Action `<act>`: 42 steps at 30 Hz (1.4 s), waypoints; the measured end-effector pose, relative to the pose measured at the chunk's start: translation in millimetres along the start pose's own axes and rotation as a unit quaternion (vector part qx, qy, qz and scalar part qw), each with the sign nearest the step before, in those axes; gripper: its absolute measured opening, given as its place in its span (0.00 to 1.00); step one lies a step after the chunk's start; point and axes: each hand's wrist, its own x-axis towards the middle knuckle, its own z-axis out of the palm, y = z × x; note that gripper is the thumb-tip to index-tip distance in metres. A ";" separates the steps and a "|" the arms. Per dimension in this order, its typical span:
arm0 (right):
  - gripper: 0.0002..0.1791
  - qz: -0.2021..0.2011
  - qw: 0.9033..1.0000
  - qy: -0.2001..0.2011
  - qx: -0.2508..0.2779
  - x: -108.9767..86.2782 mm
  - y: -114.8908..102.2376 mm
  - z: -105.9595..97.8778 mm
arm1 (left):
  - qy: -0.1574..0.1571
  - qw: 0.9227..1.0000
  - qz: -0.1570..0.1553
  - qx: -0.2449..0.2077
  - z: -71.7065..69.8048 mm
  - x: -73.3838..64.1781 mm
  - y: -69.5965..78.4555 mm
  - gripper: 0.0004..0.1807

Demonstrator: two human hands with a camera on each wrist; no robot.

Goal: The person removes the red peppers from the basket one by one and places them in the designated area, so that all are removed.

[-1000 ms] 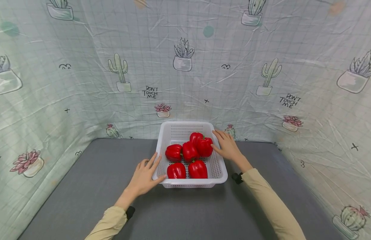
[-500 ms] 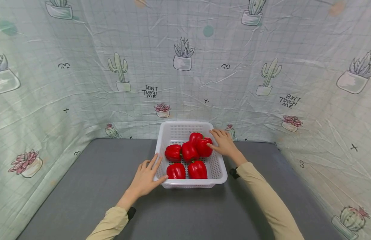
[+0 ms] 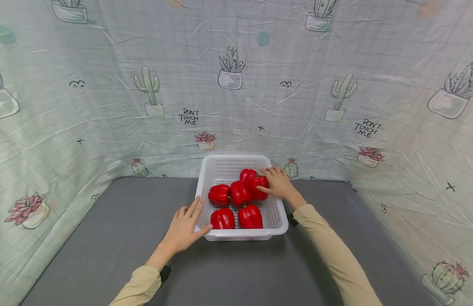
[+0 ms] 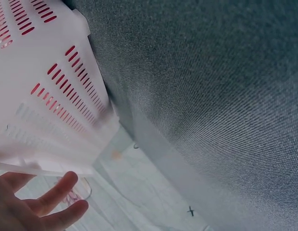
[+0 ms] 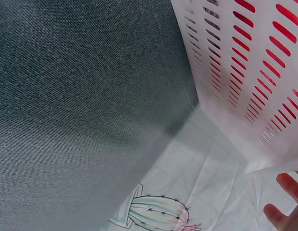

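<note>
A white perforated plastic basket (image 3: pixel 244 233) holds several red bell peppers. My left hand (image 3: pixel 181 230) rests at its front left corner, fingers fairly straight along the rim and thumb on the front edge. My right hand (image 3: pixel 279 185) reaches over the right rim. Its thumb and fingers are spread at the right-hand bell pepper (image 3: pixel 258 195), whose right side they partly cover; a firm grip on it does not show. In the left wrist view my left fingers (image 4: pixel 57 193) lie beside the basket wall (image 4: pixel 24 72). The right wrist view catches only fingertips (image 5: pixel 288 186) below the rim.
The basket stands on a grey cloth-covered table (image 3: pixel 236 272), near its back edge. Behind and at both sides hangs a pale curtain (image 3: pixel 259 106) printed with cacti. Other bell peppers, such as one at the front right (image 3: pixel 250 217), lie close together in the basket.
My right hand has moved left, from the basket's right rim further over the right-hand bell pepper. The left hand has stayed at the front left corner. The peppers keep their places in the basket.
</note>
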 end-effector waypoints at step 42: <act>0.45 -0.034 0.999 -0.011 0.010 -8.6 -18.1 -12.3 | 0.010 1.000 0.000 -0.005 1.7 0.7 -2.9 0.44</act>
